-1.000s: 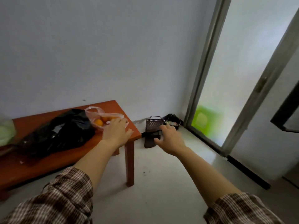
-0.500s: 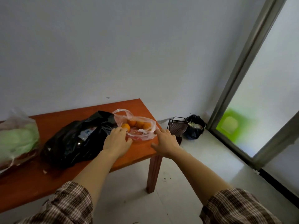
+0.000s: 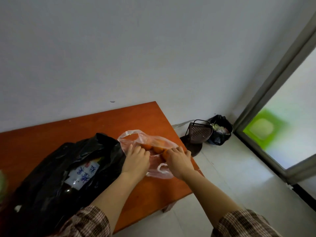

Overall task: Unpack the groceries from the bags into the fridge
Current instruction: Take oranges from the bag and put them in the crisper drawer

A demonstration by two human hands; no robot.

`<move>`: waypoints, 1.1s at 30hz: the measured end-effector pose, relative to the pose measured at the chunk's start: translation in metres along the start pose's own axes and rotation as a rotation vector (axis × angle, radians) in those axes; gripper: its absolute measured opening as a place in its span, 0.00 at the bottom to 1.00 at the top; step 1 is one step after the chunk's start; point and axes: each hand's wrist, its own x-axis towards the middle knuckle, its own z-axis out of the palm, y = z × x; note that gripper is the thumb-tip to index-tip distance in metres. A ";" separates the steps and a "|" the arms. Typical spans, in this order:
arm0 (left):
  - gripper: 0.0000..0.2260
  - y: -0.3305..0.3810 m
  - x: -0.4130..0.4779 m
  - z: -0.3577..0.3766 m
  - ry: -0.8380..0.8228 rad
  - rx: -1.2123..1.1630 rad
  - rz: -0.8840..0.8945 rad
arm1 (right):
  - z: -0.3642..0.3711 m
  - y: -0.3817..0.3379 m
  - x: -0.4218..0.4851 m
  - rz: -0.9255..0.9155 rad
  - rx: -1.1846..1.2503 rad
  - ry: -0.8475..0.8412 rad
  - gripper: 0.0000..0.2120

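A clear plastic bag (image 3: 159, 171) with several oranges (image 3: 157, 148) inside lies near the right edge of the orange-brown table (image 3: 140, 117). My left hand (image 3: 136, 159) grips the bag's left side, fingers curled into the plastic. On the bag's right side my right hand (image 3: 178, 162) is closed over the plastic and an orange. Left of it lies a large black bag (image 3: 56, 168), open, with a white package with blue writing (image 3: 83, 173) showing inside. The fridge is out of view.
A green item (image 3: 2, 183) shows at the far left edge. On the tiled floor right of the table stand a dark basket (image 3: 199, 132) and a black rubbish bag (image 3: 220, 132). A glass door with a grey frame (image 3: 273, 79) fills the right side.
I have come closer and look down more. Both hands have moved onto the clear bag of oranges and closed on its two sides; earlier the right hand was off the table.
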 end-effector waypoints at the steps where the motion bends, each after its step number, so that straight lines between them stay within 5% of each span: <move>1: 0.14 -0.002 0.008 0.004 -0.014 0.039 0.013 | 0.004 0.002 0.008 -0.014 -0.012 -0.021 0.13; 16: 0.32 -0.031 0.067 0.051 -0.336 0.049 -0.116 | 0.039 0.032 0.069 0.175 -0.014 -0.051 0.23; 23: 0.34 -0.030 0.071 0.056 -0.332 -0.007 -0.156 | 0.050 0.032 0.079 0.218 -0.092 -0.077 0.35; 28: 0.29 -0.035 0.074 0.052 -0.288 -0.008 -0.140 | 0.049 0.032 0.077 0.200 -0.061 -0.067 0.34; 33: 0.25 -0.041 0.063 0.040 -0.180 -0.273 -0.208 | 0.043 0.034 0.060 0.116 0.121 -0.026 0.37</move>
